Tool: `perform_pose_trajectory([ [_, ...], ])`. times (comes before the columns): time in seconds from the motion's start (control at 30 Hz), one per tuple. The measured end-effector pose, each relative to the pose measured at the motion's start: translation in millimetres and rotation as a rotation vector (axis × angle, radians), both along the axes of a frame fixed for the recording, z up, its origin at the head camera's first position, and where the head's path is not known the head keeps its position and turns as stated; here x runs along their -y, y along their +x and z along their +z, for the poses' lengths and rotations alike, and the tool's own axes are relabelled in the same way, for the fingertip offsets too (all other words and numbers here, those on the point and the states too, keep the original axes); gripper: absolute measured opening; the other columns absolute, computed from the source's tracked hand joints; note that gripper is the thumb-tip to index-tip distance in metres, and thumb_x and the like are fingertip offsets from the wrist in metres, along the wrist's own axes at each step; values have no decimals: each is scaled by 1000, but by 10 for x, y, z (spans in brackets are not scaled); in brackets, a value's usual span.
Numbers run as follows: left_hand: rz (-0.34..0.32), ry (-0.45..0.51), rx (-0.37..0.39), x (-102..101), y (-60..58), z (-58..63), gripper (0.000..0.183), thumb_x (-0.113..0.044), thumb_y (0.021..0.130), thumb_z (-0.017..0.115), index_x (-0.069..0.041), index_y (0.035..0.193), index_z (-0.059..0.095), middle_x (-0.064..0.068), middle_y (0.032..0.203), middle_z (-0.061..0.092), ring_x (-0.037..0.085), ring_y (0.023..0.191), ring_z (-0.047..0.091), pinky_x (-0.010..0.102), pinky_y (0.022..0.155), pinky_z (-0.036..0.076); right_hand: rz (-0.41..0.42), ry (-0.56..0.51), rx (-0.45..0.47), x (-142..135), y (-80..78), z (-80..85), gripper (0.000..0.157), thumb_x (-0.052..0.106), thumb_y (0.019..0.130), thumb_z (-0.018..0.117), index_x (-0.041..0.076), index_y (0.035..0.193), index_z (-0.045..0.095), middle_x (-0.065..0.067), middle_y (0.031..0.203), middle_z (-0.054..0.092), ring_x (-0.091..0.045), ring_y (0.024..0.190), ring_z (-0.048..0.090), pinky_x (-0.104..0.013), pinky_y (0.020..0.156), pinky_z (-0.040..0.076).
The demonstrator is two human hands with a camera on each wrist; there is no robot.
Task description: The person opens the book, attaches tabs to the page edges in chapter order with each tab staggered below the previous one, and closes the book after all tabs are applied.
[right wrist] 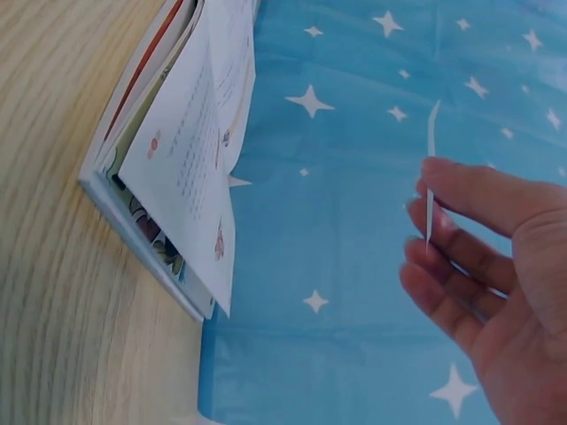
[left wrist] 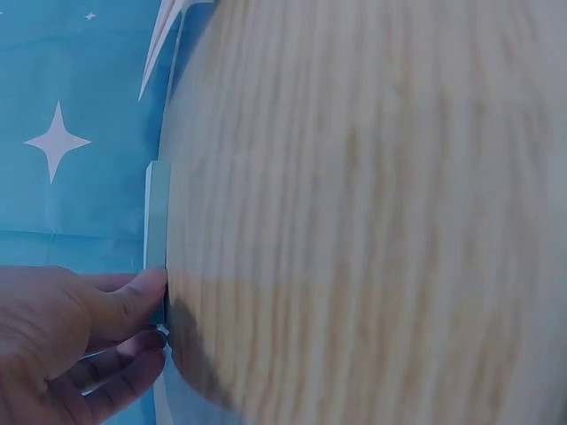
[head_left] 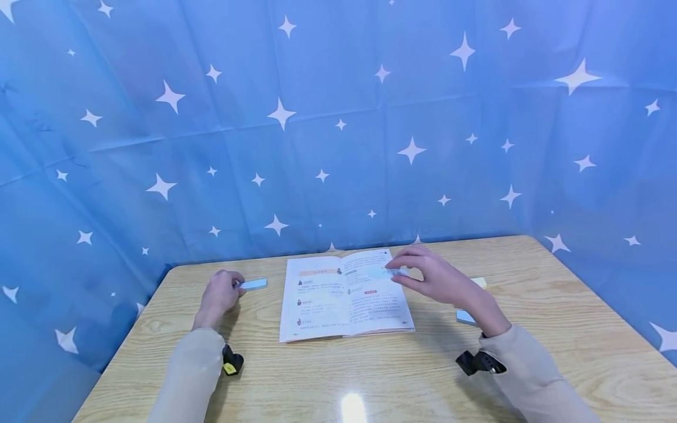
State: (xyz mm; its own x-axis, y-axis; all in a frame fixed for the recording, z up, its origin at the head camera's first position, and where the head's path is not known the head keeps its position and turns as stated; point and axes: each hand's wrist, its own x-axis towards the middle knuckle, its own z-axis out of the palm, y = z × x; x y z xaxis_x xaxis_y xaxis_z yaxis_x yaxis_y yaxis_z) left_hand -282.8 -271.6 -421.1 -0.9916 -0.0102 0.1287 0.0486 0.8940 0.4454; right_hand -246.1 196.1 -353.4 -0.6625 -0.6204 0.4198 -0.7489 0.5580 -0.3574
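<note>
My left hand [head_left: 218, 298] is at the left of the table, with thumb and fingertips pinching the near end of a light blue sticky note pad [head_left: 255, 284]. In the left wrist view the pad [left wrist: 158, 212] shows as a narrow block rising past the thumb. An open book [head_left: 317, 311] with printed pages lies at the table's middle. Above its right page, my right hand [head_left: 433, 279] pinches a thin pale sticky note [head_left: 396, 272]. Seen edge-on in the right wrist view, this note [right wrist: 431, 133] sticks out between thumb and fingers, apart from the book [right wrist: 190, 159].
Partly behind the right forearm lie a pale yellow pad [head_left: 479, 282] and another blue pad [head_left: 466, 318]. A blue curtain [head_left: 338, 147] with white stars hangs along the back edge of the wooden table [head_left: 296, 382].
</note>
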Motion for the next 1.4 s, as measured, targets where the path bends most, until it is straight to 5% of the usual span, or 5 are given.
perform_pose_trajectory([
  [0.23, 36, 14, 38, -48, 56, -17, 40, -22, 103, 59, 8, 130, 60, 33, 122, 53, 45, 104, 56, 57, 83, 50, -14, 20, 16, -47, -76, -35, 22, 10, 95, 72, 8, 116, 74, -1, 114, 66, -23, 105, 60, -44, 85, 53],
  [0.5, 53, -58, -58, -312, 110, 65, 53, -33, 107, 50, 10, 138, 51, 39, 136, 42, 55, 124, 42, 67, 95, 41, -24, 35, 55, -102, -173, -66, 24, 11, 95, 72, 6, 119, 73, -3, 114, 65, -22, 100, 60, -39, 80, 53],
  [0.73, -26, -27, -139, -657, 107, 116, 52, -34, 107, 50, 7, 138, 53, 34, 134, 47, 51, 126, 44, 65, 99, 40, -27, 52, 73, -95, -283, -19, 26, 10, 96, 70, 3, 121, 72, -7, 114, 66, -25, 100, 61, -51, 93, 51],
  [1.07, -136, -37, -193, -1161, 187, 221, 47, -32, 105, 55, 3, 137, 57, 28, 131, 52, 45, 123, 50, 60, 100, 43, -27, 48, 56, -143, -457, -55, 26, 8, 97, 69, 0, 121, 71, -8, 108, 67, -20, 90, 61, -43, 72, 53],
  [1.4, -293, -31, -127, -1674, 236, 260, 45, -32, 106, 54, -2, 139, 56, 23, 135, 52, 39, 122, 52, 54, 99, 47, -106, 79, 89, -280, -594, -99, 24, 9, 98, 68, 3, 120, 71, -8, 106, 64, -14, 80, 57, -34, 70, 52],
])
